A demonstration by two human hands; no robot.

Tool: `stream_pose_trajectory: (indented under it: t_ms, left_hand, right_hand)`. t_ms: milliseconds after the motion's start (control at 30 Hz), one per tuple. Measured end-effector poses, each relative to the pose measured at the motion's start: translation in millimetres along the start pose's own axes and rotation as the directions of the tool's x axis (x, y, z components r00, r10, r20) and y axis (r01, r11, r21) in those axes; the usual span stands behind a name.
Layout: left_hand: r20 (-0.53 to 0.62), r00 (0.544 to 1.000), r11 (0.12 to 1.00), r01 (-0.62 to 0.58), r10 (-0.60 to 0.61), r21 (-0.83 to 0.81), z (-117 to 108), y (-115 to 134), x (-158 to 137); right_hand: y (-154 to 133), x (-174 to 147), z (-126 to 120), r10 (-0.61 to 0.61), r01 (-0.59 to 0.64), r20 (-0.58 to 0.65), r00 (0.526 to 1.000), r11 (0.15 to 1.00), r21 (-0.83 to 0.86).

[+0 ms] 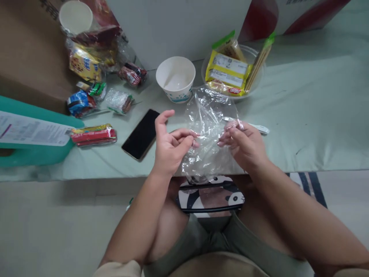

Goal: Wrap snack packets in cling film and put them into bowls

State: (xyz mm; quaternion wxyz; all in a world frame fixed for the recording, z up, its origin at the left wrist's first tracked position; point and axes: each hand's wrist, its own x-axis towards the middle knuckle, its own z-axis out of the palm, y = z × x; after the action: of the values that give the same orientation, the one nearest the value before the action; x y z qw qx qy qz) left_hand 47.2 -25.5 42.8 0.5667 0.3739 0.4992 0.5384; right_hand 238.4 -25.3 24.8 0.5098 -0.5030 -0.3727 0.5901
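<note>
A crumpled clear plastic bag is stretched between my two hands near the table's front edge. My left hand pinches its left side between thumb and fingers, with the index finger raised. On the other side, my right hand grips the bag with its fingertips. Behind the right fingers lies a thin white utensil, partly hidden by the hand and bag. A white paper cup stands just beyond the bag. Right of it, a round clear plastic bowl holds several packaged snacks.
A black phone lies left of my left hand. Farther left are a red snack packet, a teal container, several wrapped snacks and another white cup. A white box stands behind.
</note>
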Motion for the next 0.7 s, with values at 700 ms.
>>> stream_pose_trajectory:
  t_ms: [700]
  left_hand:
    - [0.068, 0.998, 0.978, -0.006, -0.008, 0.207, -15.1, 0.0, 4.0]
  right_hand:
    - [-1.0, -9.2, 2.0, -0.174, 0.151, -0.059, 0.983, 0.948, -0.281]
